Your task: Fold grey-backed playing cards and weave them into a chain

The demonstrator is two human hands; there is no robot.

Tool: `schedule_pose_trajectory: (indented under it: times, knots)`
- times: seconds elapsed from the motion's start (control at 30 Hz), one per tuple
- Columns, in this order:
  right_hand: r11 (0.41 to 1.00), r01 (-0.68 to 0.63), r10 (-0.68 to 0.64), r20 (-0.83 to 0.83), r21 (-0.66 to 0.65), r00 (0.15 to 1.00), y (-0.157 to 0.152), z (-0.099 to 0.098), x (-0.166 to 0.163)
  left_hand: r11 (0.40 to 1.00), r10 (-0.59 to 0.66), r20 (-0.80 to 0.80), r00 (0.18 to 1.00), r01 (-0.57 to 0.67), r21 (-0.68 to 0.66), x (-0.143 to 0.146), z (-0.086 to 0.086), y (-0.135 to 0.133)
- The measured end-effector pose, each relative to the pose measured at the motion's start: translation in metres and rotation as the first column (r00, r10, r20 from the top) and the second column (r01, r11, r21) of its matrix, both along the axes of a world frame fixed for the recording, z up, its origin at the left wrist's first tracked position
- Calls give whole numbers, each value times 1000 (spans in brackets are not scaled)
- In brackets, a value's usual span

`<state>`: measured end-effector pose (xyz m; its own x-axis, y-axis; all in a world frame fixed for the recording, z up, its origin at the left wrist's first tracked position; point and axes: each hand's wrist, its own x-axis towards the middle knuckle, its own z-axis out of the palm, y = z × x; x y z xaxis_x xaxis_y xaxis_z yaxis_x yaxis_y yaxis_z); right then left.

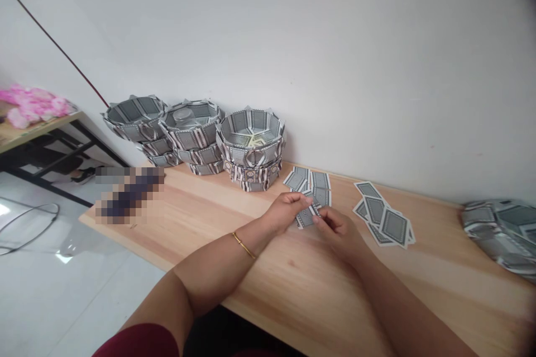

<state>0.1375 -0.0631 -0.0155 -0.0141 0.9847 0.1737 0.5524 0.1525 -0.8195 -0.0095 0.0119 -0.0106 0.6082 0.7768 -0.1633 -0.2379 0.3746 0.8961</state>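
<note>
Both hands held a playing card [307, 217] just above the tabletop [293, 295], in front of the woven card bowls [251, 148]. The left hand [287, 209] had its grip pinched on the card's top edge, and the right hand [339, 228] had its grip clamped on the lower corner. The card seemed mid-fold, and a clean crease would need aligned edges. Fingers hid the fold and whether one card or several was held.

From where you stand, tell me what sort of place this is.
Probably a home craft corner: a wooden table against a white wall, stacked bowls folded from playing cards, loose playing cards, and the left hand and right hand pinching a folded card piece.
</note>
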Motion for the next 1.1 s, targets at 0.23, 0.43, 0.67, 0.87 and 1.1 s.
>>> schedule_pose_trajectory:
  times: [0.23,0.43,0.67,0.87,1.1]
  knots:
    - [1000,-3,3,8,14,1000,0,0,0,997,-15,-39,999,18,69,0,1,-1]
    - [1000,11,-11,18,21,1000,0,0,-1,960,-68,-167,984,110,256,-3,7,-3]
    - [999,51,-50,-72,14,996,1,1,0,959,-87,-196,977,135,250,-4,10,-5]
    - [985,167,-161,-140,33,977,2,6,0,953,-102,-137,985,136,271,-3,2,-3]
    - [988,154,-147,-159,29,976,3,7,1,952,-113,-123,986,143,270,0,-6,-1]
